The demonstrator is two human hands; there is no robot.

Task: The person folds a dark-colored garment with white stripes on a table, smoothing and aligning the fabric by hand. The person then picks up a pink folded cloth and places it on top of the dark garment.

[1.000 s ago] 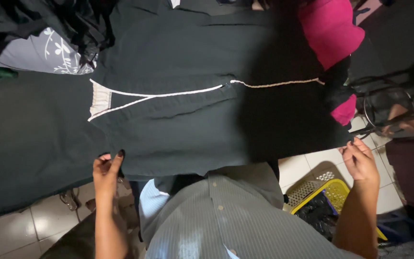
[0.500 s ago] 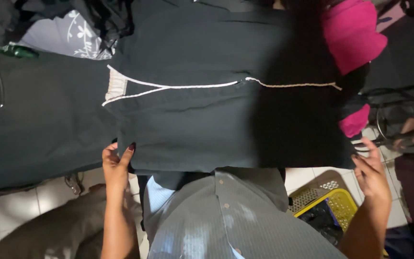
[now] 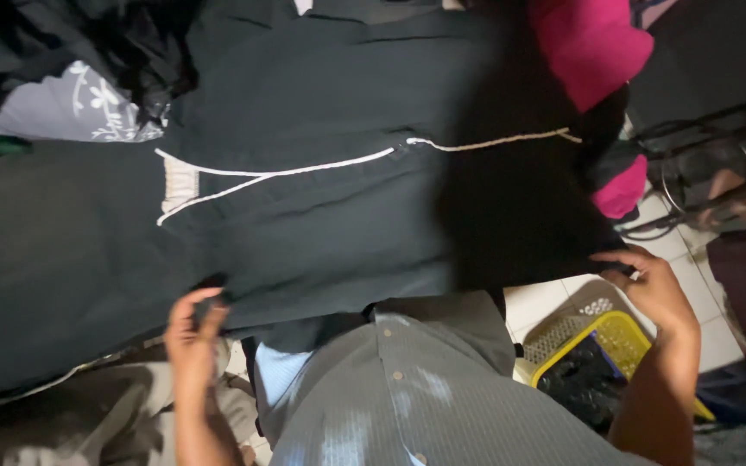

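A dark green-black garment (image 3: 330,216) with thin white piping lies spread flat in front of me. My left hand (image 3: 193,332) pinches its near hem on the left side. At the garment's near right corner, my right hand (image 3: 654,289) grips the cloth edge. Both hands hold the hem taut along the near edge. My grey striped shirt (image 3: 425,397) fills the bottom middle.
A bright pink cloth (image 3: 593,47) lies at the top right, partly on the garment. A grey floral fabric (image 3: 75,108) sits at the top left among dark clothes. A yellow plastic basket (image 3: 610,341) stands on the tiled floor at the lower right.
My left hand has shifted along the near hem and closed on it. The right hand has taken hold of the right corner. The view has drifted a little.
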